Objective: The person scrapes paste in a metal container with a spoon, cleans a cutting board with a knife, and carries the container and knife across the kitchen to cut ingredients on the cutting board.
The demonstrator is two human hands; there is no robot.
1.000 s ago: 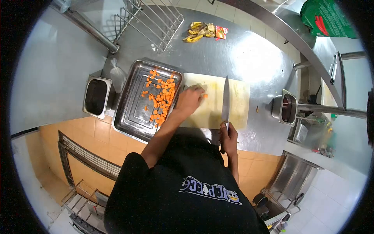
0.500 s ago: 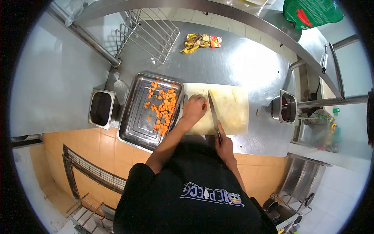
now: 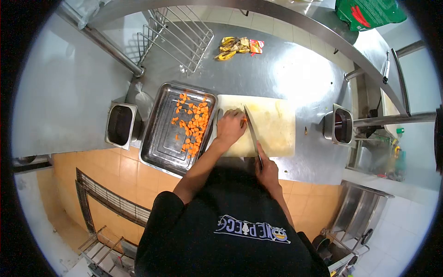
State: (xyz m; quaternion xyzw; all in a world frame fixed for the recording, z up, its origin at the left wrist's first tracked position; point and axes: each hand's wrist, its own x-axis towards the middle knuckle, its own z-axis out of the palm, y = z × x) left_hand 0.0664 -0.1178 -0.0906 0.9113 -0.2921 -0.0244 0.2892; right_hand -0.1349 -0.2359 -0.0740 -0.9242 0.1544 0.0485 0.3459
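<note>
My left hand (image 3: 231,125) is closed over a piece of carrot (image 3: 243,122) on the white cutting board (image 3: 277,131); only a bit of orange shows past my fingertips. In my right hand (image 3: 266,169) is the handle of a long kitchen knife (image 3: 251,129). Its blade slants up and to the left, with the tip part close beside the carrot and my left fingers. To the left of the board, a dark metal tray (image 3: 157,134) holds many cut carrot pieces (image 3: 197,123), mostly along its right side.
Metal containers stand at the left (image 3: 121,127) and right (image 3: 341,125) of the steel table (image 3: 258,76). A wire rack (image 3: 184,37), a bunch of browned bananas (image 3: 230,47) and a red packet (image 3: 256,46) are at the back. An overhead steel shelf (image 3: 295,23) crosses above.
The knife blade has shifted slightly left, nearer to my left fingers and the carrot. My left hand keeps its place on the board. The whole view has moved a little.
</note>
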